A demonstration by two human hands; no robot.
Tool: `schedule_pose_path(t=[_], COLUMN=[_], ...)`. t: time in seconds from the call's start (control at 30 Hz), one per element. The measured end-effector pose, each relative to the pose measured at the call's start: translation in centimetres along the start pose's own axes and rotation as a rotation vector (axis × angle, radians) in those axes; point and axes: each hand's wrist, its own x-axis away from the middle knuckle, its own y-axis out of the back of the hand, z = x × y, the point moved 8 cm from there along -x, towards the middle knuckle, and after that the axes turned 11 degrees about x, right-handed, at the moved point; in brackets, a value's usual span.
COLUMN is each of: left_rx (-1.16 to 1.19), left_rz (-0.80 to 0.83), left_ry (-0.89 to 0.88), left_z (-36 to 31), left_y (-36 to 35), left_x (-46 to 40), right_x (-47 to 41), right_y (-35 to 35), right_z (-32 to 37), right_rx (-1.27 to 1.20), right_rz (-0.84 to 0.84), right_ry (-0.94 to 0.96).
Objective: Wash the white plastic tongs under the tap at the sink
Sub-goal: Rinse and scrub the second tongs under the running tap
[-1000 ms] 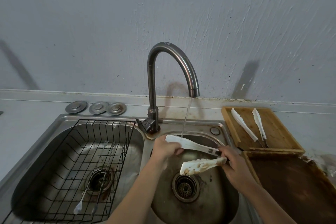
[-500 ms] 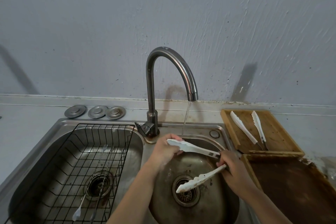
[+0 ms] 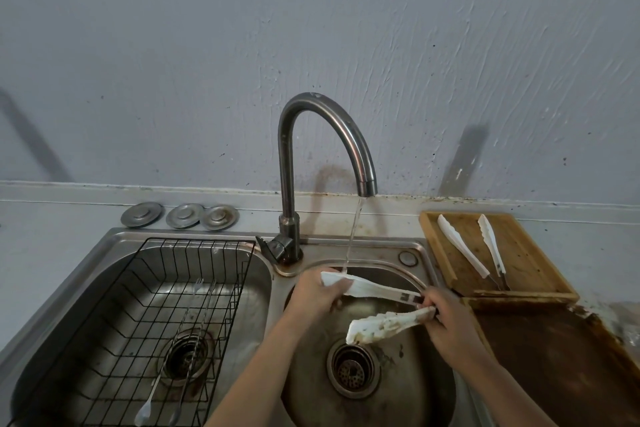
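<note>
White plastic tongs (image 3: 375, 289) are spread open over the right sink basin (image 3: 426, 402). My left hand (image 3: 317, 296) grips the tip of the upper arm, right where the water stream from the curved tap (image 3: 346, 135) lands. My right hand (image 3: 446, 317) holds the tongs at the hinge end. The lower arm (image 3: 381, 322) hangs free above the drain and carries brown food stains.
A black wire rack (image 3: 114, 288) with forks (image 3: 194, 326) fills the left basin. Three metal drain lids (image 3: 180, 215) lie behind it. A wooden tray (image 3: 561, 291) at the right holds a second pair of white tongs (image 3: 462, 246); a dark brown board (image 3: 561, 367) lies nearer.
The lower arm of the tongs has swung down and back up, now showing its stained face. My left hand stays on the upper tip under the stream.
</note>
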Motion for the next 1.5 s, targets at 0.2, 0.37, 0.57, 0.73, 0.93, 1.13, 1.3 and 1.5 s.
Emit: schedule_pose_path(t=[0.2,0.37,0.57,0.73,0.93,1.13,1.3,1.5], left_rx=[0.859,0.825,0.27,-0.181,-0.255,-0.182,0.062,0.381], left_rz=[-0.077,-0.227,-0.261,-0.193,-0.149,-0.217,-0.22,-0.124], left_ry=[0.127,0.011,-0.045,-0.041,-0.067,-0.163,-0.175,-0.001], left_z=[0.3,-0.3,-0.1,-1.2,-1.3,-2.5,-2.3,-0.2], left_y=[-0.6,0.5,1.5,1.8,2.9,2.6,2.9,0.5], left_x=[0.1,0.5,0.7,0.9,0.0,0.1,-0.5,-0.8], right_x=[-0.5,-0.6,-0.5,-0.2,0.4,0.6,0.7,-2.5], right_y=[-1.3,-2.1,-1.1,-0.7,-0.4,-0.6,-0.9,-0.8], right_z=[1.9,3.6,3.7,1.9,-0.6,-1.9,-2.4,3.3], right_rx=[0.07,0.069,0.027,0.024,0.002,-0.118,-0.327,-0.277], right_rz=[0.104,0.194,0.179,0.228,0.272,0.286,0.279,0.116], right_ry=[0.04,0.122,0.086,0.031,-0.062,-0.188,-0.306,-0.132])
